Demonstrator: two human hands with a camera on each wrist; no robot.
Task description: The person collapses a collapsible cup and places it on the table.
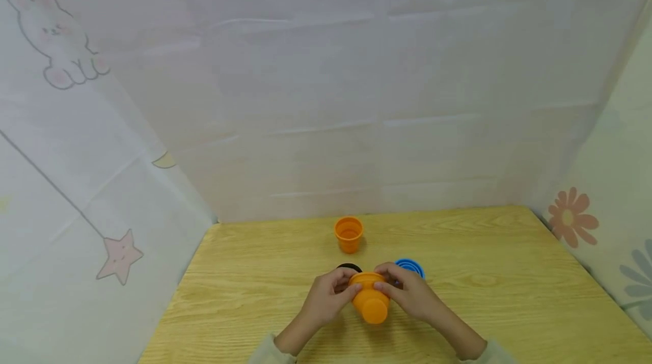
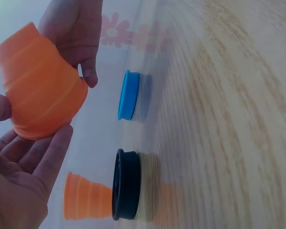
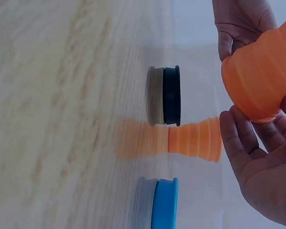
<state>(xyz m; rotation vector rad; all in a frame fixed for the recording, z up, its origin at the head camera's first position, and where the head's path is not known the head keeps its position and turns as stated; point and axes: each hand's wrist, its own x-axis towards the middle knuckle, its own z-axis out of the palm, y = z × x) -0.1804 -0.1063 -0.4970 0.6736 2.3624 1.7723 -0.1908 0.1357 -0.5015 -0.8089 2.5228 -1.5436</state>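
Observation:
Between my two hands, above the table's front part, is an orange collapsible cup (image 1: 370,299), extended and tilted with its narrow base toward me. My left hand (image 1: 327,299) grips its wide rim end from the left, thumb on the near wall and fingers behind. On the other side my right hand (image 1: 410,291) holds the same rim end, thumb against the ribbed wall. Both wrist views show the cup (image 2: 43,86) off the tabletop. Behind the left hand sits a flat black collapsed cup (image 3: 172,95), and behind the right hand a flat blue one (image 1: 410,266).
A second orange collapsible cup (image 1: 348,235) stands upright and extended farther back on the wooden table (image 1: 244,273). Cloth with printed figures hangs behind the table (image 1: 305,126) and along both sides.

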